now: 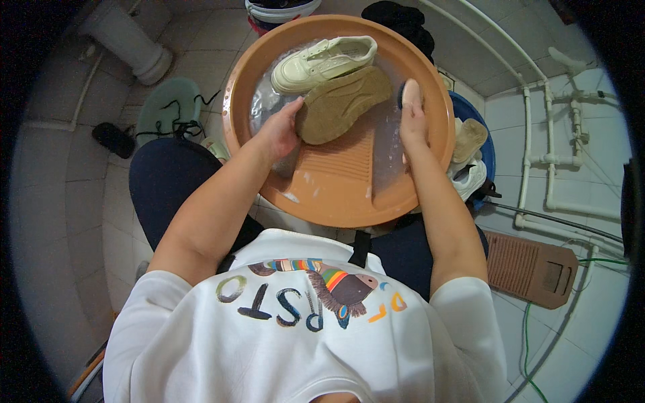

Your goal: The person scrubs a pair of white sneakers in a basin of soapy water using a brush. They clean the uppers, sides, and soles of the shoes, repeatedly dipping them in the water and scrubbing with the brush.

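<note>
My left hand [281, 133] grips the end of a shoe [346, 104], its tan-brown sole turned up; the thumb lies along the edge and the other fingers are partly hidden. Just beyond it, a cream lace-up shoe [322, 64] without laces rests on its side in the basin. A scrubbing brush [411, 92] with a pale wooden back and dark bristles is in my right hand [414, 124], near the basin's right wall and apart from the sole. Both hands are over the round orange basin [232, 101], which holds water and a ribbed washboard slope [336, 168].
At right, a blue tub [487, 138] holds more shoes [469, 141]. A brown washboard [531, 269] lies on the tiles beside a green hose [526, 349]. White pipes [527, 134] line the right wall. A pale green basin [161, 104] with dark laces stands at left near a dark shoe [113, 140].
</note>
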A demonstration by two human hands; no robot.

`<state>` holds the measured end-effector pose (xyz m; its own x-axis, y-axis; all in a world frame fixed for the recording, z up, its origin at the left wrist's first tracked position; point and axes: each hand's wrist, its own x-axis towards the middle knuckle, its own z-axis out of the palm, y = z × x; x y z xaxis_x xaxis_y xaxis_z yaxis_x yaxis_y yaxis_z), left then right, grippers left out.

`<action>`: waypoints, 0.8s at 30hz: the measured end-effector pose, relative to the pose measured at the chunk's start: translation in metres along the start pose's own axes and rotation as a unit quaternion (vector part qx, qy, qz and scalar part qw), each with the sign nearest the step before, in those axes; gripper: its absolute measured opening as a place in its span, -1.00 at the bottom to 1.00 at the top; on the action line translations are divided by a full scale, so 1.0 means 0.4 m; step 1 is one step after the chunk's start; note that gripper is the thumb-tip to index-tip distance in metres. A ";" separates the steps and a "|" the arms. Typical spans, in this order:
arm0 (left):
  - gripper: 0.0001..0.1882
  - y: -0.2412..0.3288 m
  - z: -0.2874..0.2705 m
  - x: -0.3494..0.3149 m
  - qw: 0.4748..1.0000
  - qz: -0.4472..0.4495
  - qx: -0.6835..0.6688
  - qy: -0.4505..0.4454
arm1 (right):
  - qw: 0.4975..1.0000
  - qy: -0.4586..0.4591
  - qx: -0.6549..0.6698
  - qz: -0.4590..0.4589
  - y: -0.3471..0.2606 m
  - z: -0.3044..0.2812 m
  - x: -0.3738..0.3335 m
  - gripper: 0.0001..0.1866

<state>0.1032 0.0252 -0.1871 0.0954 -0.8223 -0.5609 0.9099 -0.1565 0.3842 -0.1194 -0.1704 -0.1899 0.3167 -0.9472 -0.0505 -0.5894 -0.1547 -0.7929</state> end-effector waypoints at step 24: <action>-0.18 0.024 0.123 -0.198 0.623 0.231 0.747 -0.017 | 0.982 -0.107 -0.156 0.025 0.128 0.002 0.060 -0.56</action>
<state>0.0845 0.0617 -0.1029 0.1752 -0.9756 -0.1321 -0.6047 -0.2126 0.7676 -0.1414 -0.2010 -0.2320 0.4110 -0.8802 -0.2372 -0.7962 -0.2199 -0.5637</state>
